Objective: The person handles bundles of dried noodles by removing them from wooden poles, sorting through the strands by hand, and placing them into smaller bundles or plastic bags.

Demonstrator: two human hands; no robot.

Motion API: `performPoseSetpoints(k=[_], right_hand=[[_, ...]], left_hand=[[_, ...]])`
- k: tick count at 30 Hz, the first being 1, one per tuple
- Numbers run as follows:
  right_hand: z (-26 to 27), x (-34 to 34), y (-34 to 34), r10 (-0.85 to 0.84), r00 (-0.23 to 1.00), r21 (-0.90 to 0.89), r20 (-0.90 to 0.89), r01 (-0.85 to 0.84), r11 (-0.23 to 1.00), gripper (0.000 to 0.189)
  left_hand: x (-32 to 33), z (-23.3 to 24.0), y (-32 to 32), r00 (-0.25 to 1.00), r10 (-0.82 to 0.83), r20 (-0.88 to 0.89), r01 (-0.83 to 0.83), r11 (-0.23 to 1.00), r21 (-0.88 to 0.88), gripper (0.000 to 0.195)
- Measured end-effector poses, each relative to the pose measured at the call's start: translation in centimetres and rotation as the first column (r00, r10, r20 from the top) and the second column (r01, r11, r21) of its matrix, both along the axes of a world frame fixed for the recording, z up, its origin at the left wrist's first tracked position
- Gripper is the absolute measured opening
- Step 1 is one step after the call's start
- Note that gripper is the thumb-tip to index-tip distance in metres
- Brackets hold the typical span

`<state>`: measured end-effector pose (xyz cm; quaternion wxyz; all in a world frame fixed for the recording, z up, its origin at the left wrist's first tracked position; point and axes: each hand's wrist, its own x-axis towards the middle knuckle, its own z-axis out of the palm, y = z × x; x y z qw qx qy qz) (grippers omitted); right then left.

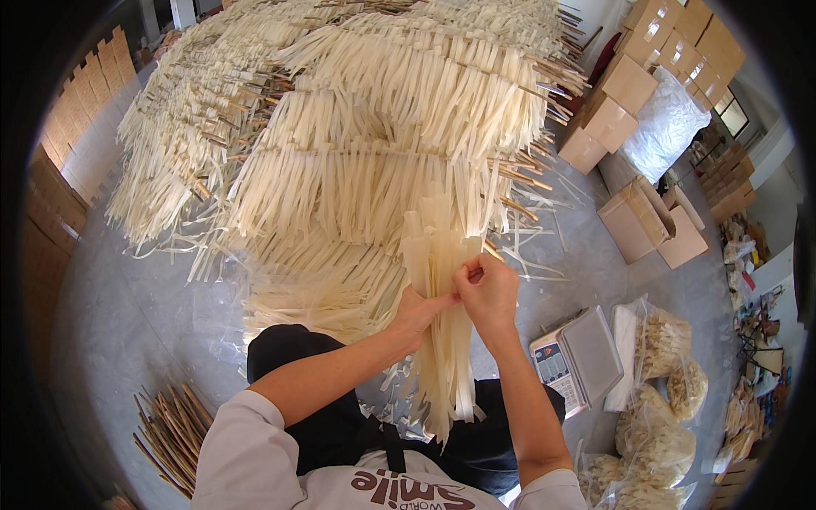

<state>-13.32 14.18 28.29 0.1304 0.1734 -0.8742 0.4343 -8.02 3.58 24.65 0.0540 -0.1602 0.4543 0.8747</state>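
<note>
An upright bundle of dried, flat, pale noodle strips (440, 255) stands over my lap, its loose ends fanning out above and below my grip. My left hand (414, 312) is wrapped around its middle, with the thumb across the front. At the right edge of the same bundle, my right hand (489, 290) is curled, thumb and fingers pinching strips there; its fingertips are partly hidden. Just beyond lies a big heap of similar noodle strips (331, 185), draped in layers over thin wooden sticks (523, 172).
A digital scale (593, 357) sits on the floor at right, beside bagged noodles (656, 440). Open cardboard boxes (634, 220) and stacked cartons (612, 108) stand farther right. Loose sticks (169, 433) lie at lower left. Clear plastic (223, 312) is left of my knee.
</note>
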Motion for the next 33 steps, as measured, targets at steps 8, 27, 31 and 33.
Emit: performPoseSetpoints(k=[8,27,31,33], right_hand=[[0.1,0.0,-0.3,0.021,1.0,0.082,-0.016,-0.02,0.996,0.008],[1.8,-1.4,1.9,0.323,0.785,-0.51,0.529,-0.01,0.86,0.021],[0.7,-1.2,1.6,0.251,0.864,-0.257,0.436,-0.147,0.955,0.02],[0.8,-1.2,1.7,0.248,0.861,-0.259,0.444,-0.142,0.955,0.019]], left_hand=[[0.0,-0.2,-0.5,0.998,0.01,0.063,-0.011,1.0,0.017,0.04],[-0.6,-0.3,-0.9,0.998,-0.001,0.062,-0.005,0.995,0.097,0.036],[-0.6,-0.1,-0.9,0.999,0.008,0.052,-0.011,0.997,0.076,0.037],[-0.6,-0.2,-0.9,0.999,0.021,0.037,-0.024,0.997,0.078,0.036]])
